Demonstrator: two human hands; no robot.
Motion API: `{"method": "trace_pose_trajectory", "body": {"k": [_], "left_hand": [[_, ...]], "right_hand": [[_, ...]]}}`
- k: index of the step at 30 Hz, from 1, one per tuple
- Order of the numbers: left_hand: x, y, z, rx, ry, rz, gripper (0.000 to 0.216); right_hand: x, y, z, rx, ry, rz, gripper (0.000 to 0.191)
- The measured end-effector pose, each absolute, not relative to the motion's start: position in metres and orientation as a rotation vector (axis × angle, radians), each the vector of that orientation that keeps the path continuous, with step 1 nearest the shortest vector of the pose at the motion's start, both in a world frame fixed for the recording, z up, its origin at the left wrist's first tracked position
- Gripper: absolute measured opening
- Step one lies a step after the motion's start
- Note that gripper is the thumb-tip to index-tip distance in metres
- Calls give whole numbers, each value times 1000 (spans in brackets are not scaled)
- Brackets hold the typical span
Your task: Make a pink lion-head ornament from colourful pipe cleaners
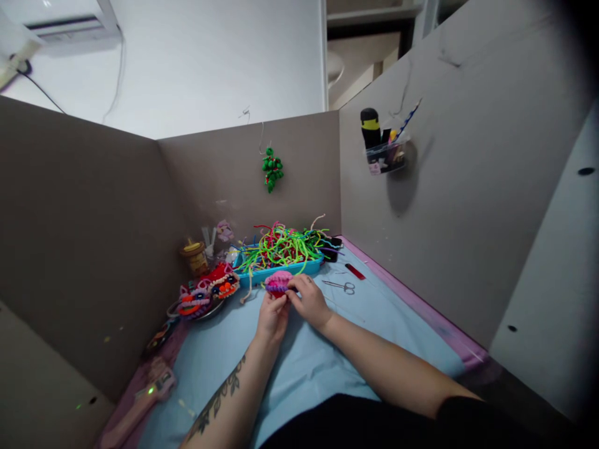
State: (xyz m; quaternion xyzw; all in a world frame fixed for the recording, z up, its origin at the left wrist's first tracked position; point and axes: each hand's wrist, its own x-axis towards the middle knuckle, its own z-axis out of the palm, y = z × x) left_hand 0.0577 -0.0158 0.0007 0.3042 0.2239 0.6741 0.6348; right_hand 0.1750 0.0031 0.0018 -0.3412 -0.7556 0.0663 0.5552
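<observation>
Pink-and-purple piece (277, 279): fuzzy, rounded, red at its lower part; held by both hands near the middle of the view, just in front of the blue tray; whether it touches the cloth, cannot tell.
Left hand (273, 317): pinching the piece from below, thumb at its lower edge; fingers behind mostly hidden.
Right hand (307, 300): fingers bent, pinching the piece's right edge; ring on one finger.
Blue tray (262, 275): behind the hands, piled with fuzzy stems (292, 249), mostly bright green, some red, yellow, blue; ends stick out over the rim.
Beige stem (249, 288): hangs over the tray's front left, end on the cloth.
Scissors (347, 287): lying right of the right hand, apart from it, handles to the right.
Red flat item (355, 271): beyond the scissors, too small to name.
Dish (211, 311): left of the tray, holds colourful fuzzy pieces (199, 300), orange, purple, red.
Jar (194, 257): behind the dish, yellowish top.
Pink device (161, 381): near left edge of cloth, green light lit.
Light blue cloth (219, 362): covers the counter, wrinkled.
Green ornament (272, 168): hangs on the back panel.
Clear bin (386, 157): on the right panel, holding a black-and-yellow item (370, 126) and a striped stick (408, 120).
</observation>
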Motion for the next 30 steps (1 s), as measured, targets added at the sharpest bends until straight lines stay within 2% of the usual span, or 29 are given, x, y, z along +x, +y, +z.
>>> {"method": "trace_pose_trajectory", "body": {"k": [6, 14, 21, 30], "left_hand": [[52, -13, 5, 640, 530, 1531, 31], [53, -15, 4, 699, 516, 1517, 35], [55, -16, 3, 726, 541, 1540, 39], [50, -12, 0, 762, 590, 1610, 39]], "right_hand": [[181, 8, 2, -771, -1612, 189, 19], [185, 10, 6, -734, -1657, 186, 18], [184, 7, 5, -712, -1706, 178, 24], [174, 14, -14, -669, -1886, 327, 71]]}}
